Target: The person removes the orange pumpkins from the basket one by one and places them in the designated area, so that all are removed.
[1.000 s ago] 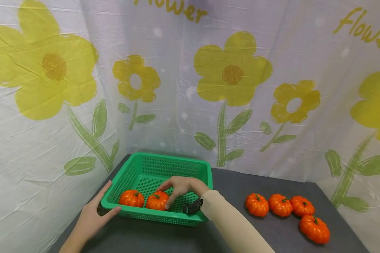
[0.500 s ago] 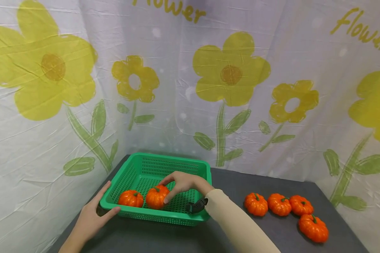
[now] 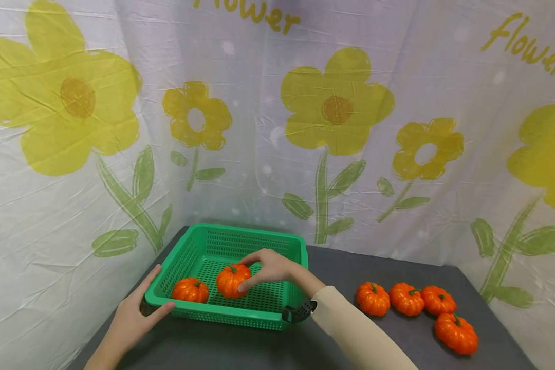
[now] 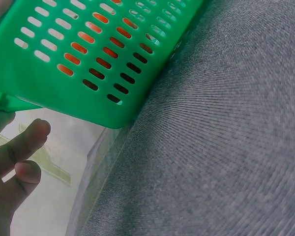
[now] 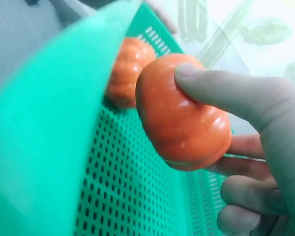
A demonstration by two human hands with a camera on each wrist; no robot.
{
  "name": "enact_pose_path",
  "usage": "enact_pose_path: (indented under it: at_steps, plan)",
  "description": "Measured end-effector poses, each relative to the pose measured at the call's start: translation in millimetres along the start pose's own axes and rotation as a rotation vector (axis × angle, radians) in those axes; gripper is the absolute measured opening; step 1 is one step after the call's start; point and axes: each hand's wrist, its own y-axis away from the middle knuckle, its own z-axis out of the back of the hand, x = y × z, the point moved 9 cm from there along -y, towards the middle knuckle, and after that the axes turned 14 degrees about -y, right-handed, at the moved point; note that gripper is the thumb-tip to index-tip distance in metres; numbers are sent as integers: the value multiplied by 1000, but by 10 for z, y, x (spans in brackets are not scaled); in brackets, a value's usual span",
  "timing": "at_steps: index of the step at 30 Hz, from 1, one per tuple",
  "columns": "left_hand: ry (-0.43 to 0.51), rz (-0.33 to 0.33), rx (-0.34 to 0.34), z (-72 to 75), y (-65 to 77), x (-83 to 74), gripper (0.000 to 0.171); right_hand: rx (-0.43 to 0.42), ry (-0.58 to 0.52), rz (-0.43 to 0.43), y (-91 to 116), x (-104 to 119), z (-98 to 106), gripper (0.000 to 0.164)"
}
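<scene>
A glossy orange toy pumpkin (image 3: 231,282) is held in my right hand (image 3: 272,267), raised off the floor of a green plastic basket (image 3: 231,313). The right wrist view shows the thumb pressed on the near side of this pumpkin (image 5: 179,118) and fingers behind it. A second pumpkin (image 3: 191,291) lies in the basket's near left corner. At that same corner my left hand (image 3: 131,316) grips the rim, thumb in front and fingers along the left side. In the left wrist view, some fingers (image 4: 24,142) hang free below the rim of the basket (image 4: 88,93).
Several more orange pumpkins (image 3: 407,299) sit grouped on the dark grey table (image 3: 333,288) to the right of the basket. A pale curtain (image 3: 259,169) printed with yellow flowers hangs behind and at both sides. My right wrist wears a black band (image 3: 299,311) near the basket's front rim.
My right hand has lifted the pumpkin from the basket floor and shifted it slightly right. The left hand and the basket stay in place.
</scene>
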Motion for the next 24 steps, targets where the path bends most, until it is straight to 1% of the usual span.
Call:
enact_pose_path:
  at_steps: [11,17,24]
  plan:
    - [7,4,12,-2,2,-7,94,-98,-24,3,182,66,74,61]
    - [11,4,11,-5,4,3,94,-134,-36,38,270,113,111,59]
    - [7,-9,-1,7,6,-13,94,-183,-42,80,372,146,133,66]
